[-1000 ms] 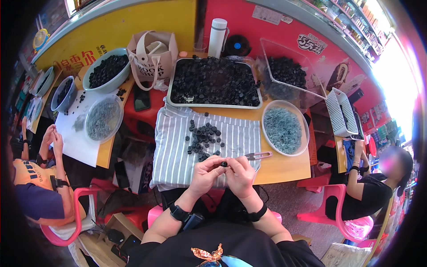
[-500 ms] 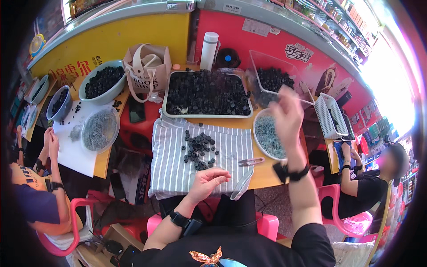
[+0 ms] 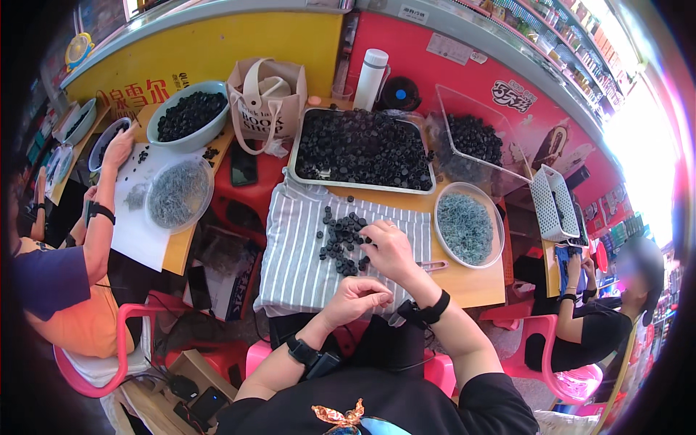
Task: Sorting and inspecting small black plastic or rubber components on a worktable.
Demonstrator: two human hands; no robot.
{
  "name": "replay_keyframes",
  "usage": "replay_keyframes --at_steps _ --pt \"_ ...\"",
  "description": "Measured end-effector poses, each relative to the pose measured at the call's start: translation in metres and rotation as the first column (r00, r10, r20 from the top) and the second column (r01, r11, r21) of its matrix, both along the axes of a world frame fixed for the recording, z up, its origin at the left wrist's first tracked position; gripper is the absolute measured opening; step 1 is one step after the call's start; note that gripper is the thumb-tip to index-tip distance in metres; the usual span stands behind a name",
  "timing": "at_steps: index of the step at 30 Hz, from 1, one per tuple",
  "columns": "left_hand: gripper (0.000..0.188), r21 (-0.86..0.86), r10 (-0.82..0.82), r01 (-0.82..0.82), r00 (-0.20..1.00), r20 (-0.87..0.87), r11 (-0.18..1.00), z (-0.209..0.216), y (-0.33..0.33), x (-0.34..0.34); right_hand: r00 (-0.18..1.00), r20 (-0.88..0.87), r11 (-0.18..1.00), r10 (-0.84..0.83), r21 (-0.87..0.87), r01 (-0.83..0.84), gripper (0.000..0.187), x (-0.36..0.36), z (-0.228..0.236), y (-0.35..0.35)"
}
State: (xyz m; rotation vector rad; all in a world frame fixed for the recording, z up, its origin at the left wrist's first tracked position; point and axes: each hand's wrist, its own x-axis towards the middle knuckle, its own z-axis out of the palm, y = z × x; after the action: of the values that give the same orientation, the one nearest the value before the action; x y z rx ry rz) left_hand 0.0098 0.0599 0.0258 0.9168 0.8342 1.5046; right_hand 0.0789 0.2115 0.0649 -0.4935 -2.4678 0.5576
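Small black round parts (image 3: 339,246) lie in a loose pile on a grey-and-white striped cloth (image 3: 290,279) in front of me. My right hand (image 3: 391,252) reaches over the cloth, its curled fingertips at the pile's right edge; whatever is between them is hidden. Just nearer to me, my left hand (image 3: 355,300) hovers by the cloth's front edge, thumb and fingers pinched together. Anything in that pinch is too small to make out. Beside my right hand, a pair of thread snips (image 3: 435,266) shows only in part.
Behind the cloth stands a white-rimmed tray (image 3: 362,185) heaped with black parts. A round tub (image 3: 500,243) of small greyish-green pieces is at right, a clear bin (image 3: 482,170) beyond it. A tote bag (image 3: 246,87) and white bottle (image 3: 371,78) stand behind. Co-workers sit on both sides.
My right hand has come down and left from above the round tub to the pile. The left hand stays near the cloth's front edge. The co-worker at left has reached toward a bowl.
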Motion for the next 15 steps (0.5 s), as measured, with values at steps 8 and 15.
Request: replay_keyframes --at_steps 8,15 --pt "0.010 0.029 0.034 -0.035 0.999 0.035 0.999 -0.002 0.001 0.002 1.000 -0.004 0.998 0.022 0.058 -0.022 0.017 0.009 0.017 -0.004" --pt "0.009 0.072 0.069 -0.071 0.997 0.031 0.995 0.006 0.001 -0.001 1.000 0.024 0.995 0.015 0.103 -0.018 0.017 0.074 0.002 -0.042"
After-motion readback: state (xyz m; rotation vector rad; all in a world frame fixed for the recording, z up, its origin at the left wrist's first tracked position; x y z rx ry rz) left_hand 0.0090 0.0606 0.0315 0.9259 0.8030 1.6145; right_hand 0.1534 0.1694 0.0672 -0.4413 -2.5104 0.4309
